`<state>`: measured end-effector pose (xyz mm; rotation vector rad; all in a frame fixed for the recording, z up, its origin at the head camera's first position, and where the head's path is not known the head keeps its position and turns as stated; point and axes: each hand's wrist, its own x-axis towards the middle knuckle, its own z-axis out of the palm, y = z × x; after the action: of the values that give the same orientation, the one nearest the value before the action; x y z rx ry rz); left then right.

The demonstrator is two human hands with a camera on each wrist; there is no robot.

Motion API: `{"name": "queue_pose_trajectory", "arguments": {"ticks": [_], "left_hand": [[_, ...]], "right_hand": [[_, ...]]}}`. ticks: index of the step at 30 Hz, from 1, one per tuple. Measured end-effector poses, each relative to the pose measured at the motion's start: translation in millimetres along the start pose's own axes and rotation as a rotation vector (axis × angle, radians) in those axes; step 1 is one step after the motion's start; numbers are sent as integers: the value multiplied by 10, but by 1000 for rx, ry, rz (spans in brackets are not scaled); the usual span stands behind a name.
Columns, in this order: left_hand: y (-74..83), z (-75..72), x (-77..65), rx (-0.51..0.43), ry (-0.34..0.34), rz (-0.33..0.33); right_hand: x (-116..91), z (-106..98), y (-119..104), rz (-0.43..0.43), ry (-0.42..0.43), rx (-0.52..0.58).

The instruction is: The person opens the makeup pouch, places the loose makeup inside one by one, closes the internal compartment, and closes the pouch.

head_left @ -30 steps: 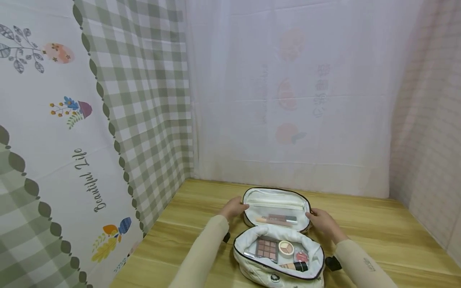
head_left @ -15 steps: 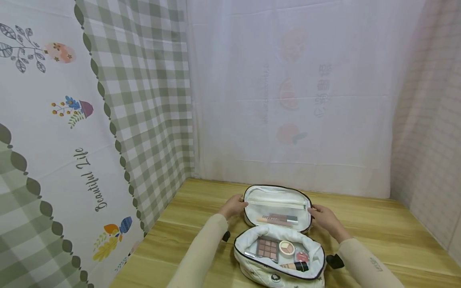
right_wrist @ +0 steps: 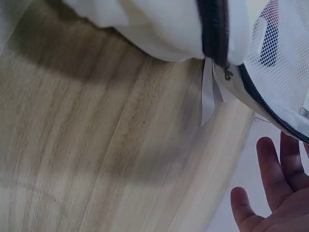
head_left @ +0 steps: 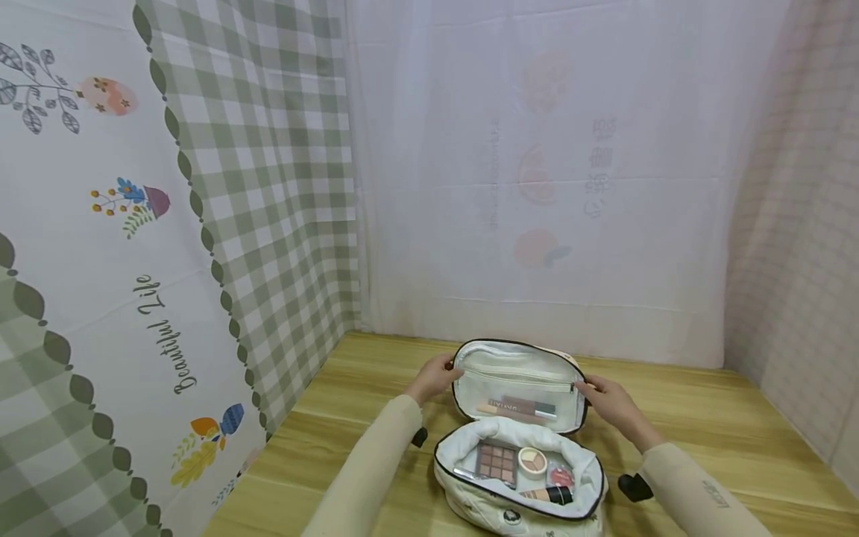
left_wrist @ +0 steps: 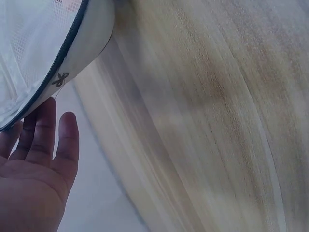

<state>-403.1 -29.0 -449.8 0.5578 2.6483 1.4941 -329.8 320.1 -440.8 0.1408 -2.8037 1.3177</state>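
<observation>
A white quilted cosmetic bag point(head_left: 470, 501) lies unzipped on the table, its lid point(head_left: 517, 362) raised at the back. My left hand point(head_left: 432, 377) pinches the lid's left rim, thumb on the inner side. On the opposite rim, my right hand point(head_left: 614, 406) does the same. Slim makeup tubes point(head_left: 529, 406) show through the lid's mesh pocket. Inside the bag are an eyeshadow palette point(head_left: 496, 462), a round three-colour compact point(head_left: 532, 462), a small pink-red item point(head_left: 560, 477) and a black-capped tube point(head_left: 558, 495). The right wrist view shows the dark zip point(right_wrist: 263, 104) along the lid.
The wood-grain table point(head_left: 711, 440) extends on both sides of the bag. A white cloth point(head_left: 537, 313) hangs behind it, with a green checked cloth point(head_left: 268, 186) at the left. A pale ribbon tab point(right_wrist: 207, 96) dangles at the bag's side.
Both hands have raised the lid a little, so it stands more upright. The bag's body and its contents have stayed in place.
</observation>
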Motion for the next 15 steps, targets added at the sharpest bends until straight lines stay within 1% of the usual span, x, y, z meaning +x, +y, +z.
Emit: {"name": "queue_pose_trajectory", "arguments": {"ticks": [6, 11, 15], "left_hand": [[38, -5, 4, 3, 10, 9], [-12, -31, -16, 19, 26, 53], [-7, -59, -59, 50, 35, 90]], "right_hand": [[-38, -77, -56, -62, 50, -68], [-87, -88, -94, -103, 58, -72], [-124, -102, -107, -134, 65, -76]]}}
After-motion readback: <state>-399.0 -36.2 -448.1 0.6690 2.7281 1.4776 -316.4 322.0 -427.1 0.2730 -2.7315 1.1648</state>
